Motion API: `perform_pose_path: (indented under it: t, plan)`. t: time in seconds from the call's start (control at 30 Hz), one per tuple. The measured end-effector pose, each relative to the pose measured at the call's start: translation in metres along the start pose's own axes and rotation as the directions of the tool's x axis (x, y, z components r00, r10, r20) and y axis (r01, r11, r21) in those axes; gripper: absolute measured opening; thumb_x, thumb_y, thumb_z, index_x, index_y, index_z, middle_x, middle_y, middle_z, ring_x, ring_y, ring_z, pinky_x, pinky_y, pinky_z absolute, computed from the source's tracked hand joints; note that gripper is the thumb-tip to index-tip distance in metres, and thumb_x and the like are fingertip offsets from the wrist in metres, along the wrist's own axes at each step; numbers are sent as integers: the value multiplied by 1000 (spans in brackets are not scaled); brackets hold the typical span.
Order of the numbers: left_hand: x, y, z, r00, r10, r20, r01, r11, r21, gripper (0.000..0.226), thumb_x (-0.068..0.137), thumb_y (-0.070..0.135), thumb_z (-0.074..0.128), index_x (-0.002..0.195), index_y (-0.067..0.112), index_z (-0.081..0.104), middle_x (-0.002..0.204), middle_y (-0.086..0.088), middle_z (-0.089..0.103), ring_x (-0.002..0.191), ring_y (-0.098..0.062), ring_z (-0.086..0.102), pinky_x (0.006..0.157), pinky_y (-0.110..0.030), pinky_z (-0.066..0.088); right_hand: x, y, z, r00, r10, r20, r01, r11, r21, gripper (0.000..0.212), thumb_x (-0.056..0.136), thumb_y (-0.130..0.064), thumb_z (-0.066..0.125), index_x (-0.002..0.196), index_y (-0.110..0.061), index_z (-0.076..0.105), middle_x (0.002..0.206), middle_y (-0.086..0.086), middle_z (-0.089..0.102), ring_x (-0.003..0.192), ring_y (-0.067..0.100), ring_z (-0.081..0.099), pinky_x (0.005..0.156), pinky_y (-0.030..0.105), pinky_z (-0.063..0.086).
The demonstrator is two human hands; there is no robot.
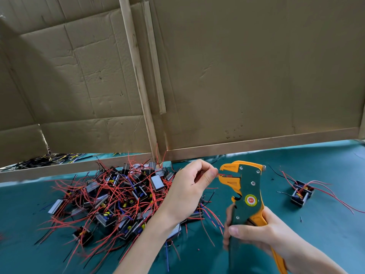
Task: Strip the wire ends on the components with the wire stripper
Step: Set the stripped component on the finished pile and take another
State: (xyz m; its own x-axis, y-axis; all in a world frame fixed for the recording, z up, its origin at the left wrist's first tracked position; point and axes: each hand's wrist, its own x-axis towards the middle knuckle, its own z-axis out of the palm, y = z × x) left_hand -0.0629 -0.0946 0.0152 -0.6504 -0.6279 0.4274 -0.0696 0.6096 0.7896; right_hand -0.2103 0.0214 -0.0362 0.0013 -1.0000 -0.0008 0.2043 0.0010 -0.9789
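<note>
My right hand point(256, 232) grips the handles of an orange and dark green wire stripper point(245, 194), held upright with its jaws pointing left. My left hand point(189, 186) pinches a thin red wire end point(219, 175) between thumb and forefinger, and the wire tip lies inside the stripper's jaws. A large pile of small black components with red, black and blue wires point(118, 200) lies on the green mat left of my left arm. The component joined to the pinched wire is hidden behind my left hand.
Two components with red and black wires point(302, 192) lie apart on the green mat point(325, 234) at the right. A cardboard wall with wooden strips point(237, 76) stands behind the mat. Loose black and yellow wires point(45, 160) lie behind the wooden rail at far left.
</note>
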Motion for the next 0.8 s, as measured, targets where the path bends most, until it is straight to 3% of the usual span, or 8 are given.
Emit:
perform_pose_path:
  t: [0.23, 0.37, 0.47, 0.57, 0.7, 0.8]
  plan:
    - [1, 0, -3, 1000, 0, 29, 0, 1000, 2, 16, 95, 32, 55, 83, 24, 61, 63, 22, 50, 60, -1, 41, 61, -12, 35, -1, 2, -1, 1000, -15, 15, 15, 1000, -12, 30, 66, -4, 78, 87, 6, 59, 76, 29, 64, 71, 40, 64, 67, 39, 55]
    - [2, 0, -6, 998, -7, 60, 7, 1000, 0, 15, 95, 29, 56, 83, 25, 63, 67, 21, 52, 64, 0, 44, 66, -13, 36, -1, 5, 0, 1000, -17, 12, 18, 998, -66, 37, 57, -26, 93, 79, -9, 69, 75, 25, 65, 70, 40, 64, 69, 43, 54]
    - [2, 1, -9, 997, 7, 81, -7, 1000, 2, 15, 95, 28, 57, 81, 27, 63, 67, 24, 54, 63, 3, 46, 65, -10, 35, 0, 10, -1, 996, -47, -75, 37, 990, -133, 45, 46, -43, 96, 69, -19, 67, 67, 20, 63, 62, 36, 59, 69, 46, 46]
    - [2, 2, -12, 993, 16, 121, -14, 1000, -17, 15, 95, 27, 56, 81, 27, 63, 63, 27, 54, 61, 6, 47, 62, -6, 35, 1, 11, 1, 989, -90, -117, 64, 976, -207, 49, 43, -52, 94, 61, -19, 62, 58, 15, 60, 52, 30, 56, 62, 37, 43]
    - [3, -1, -11, 990, -37, 140, 42, 998, -35, 18, 97, 27, 52, 83, 28, 63, 55, 24, 50, 54, 4, 43, 57, -8, 33, 5, 17, 8, 961, -115, -253, 66, 979, -195, 41, 45, -45, 84, 52, -16, 55, 42, 17, 49, 32, 22, 43, 40, 26, 39]
    - [4, -8, -7, 992, -93, 91, 89, 995, 45, 20, 97, 29, 52, 81, 29, 63, 58, 18, 49, 57, 1, 42, 60, -15, 34, 6, 15, 9, 990, -7, -141, 2, 999, -42, 34, 47, -34, 90, 57, -15, 63, 52, 21, 55, 41, 27, 52, 44, 31, 48]
